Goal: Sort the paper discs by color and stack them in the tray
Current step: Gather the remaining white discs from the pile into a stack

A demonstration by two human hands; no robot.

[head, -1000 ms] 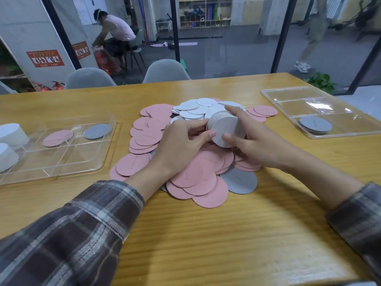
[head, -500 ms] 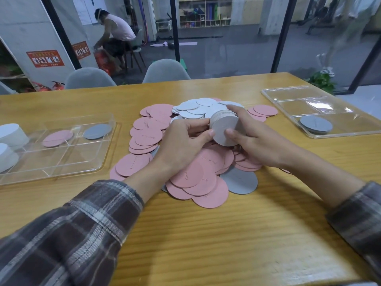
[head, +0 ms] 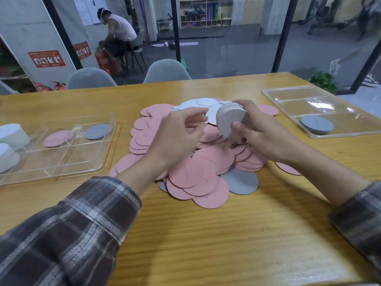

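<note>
The stack of white discs [head: 231,120] was up in the air, above the far side of the big pile. It was tipped on its side, so its flat face showed. The right hand [head: 266,135] gripped it, with the fingers curled over the top and the thumb pressed on the face. The left hand [head: 177,133] was just beside the stack and not touching it. Its fingers were loose and a little bent.

Under the hands lay a messy pile of pink discs [head: 198,168] on the wooden table [head: 206,234]. Some loose white discs [head: 198,103] lay at the far edge of the pile. A gray disc [head: 241,181] stuck out at the near edge.

A clear tray [head: 82,155] sat to the left of the pile. It held a pink disc [head: 58,138] and a gray disc [head: 98,131] in two boxes side by side. Two white stacks [head: 12,134] stood at its left end. Another clear tray [head: 296,94] sat to the right, with a few gray discs [head: 317,124] stacked in its near box.

Both arms wore plaid sleeves [head: 82,223]. Two gray chairs [head: 167,71] stood behind the table.
</note>
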